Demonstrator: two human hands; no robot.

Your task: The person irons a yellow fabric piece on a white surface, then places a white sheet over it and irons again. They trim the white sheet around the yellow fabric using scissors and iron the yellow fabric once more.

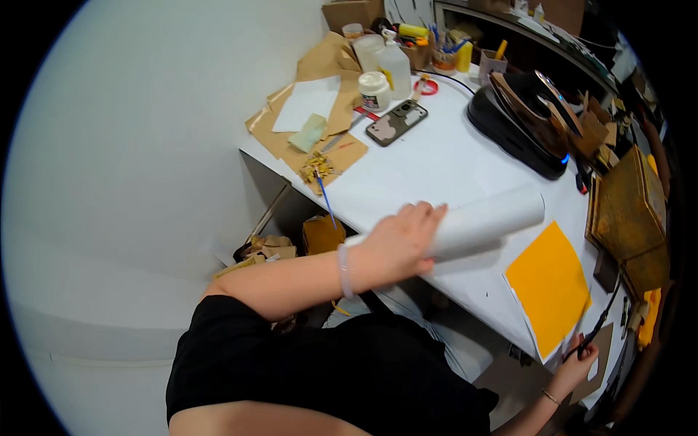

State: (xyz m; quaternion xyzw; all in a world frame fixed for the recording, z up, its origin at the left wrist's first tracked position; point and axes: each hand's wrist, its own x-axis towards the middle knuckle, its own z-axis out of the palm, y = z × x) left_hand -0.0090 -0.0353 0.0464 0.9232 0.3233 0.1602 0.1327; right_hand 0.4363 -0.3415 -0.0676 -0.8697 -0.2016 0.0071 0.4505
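Over the table's near edge, my left hand [398,243] is wrapped around a thick roll of white paper [502,218]. The roll slants across the tabletop, its far end up and to the right. At the lower right, my right hand [579,365] holds black scissors [603,320] by the handles, the blades directed away from me. Between my hands lies a bright yellow-orange sheet [550,283] with white paper under it, close to the scissors.
A black iron-like appliance [520,123] rests at the back right. A patterned phone [397,122], a white jar [374,91] and a clear bottle [396,67] stand or lie further back. Brown paper [342,156] holds yellow scraps. A worn gold-brown box [630,218] sits at right.
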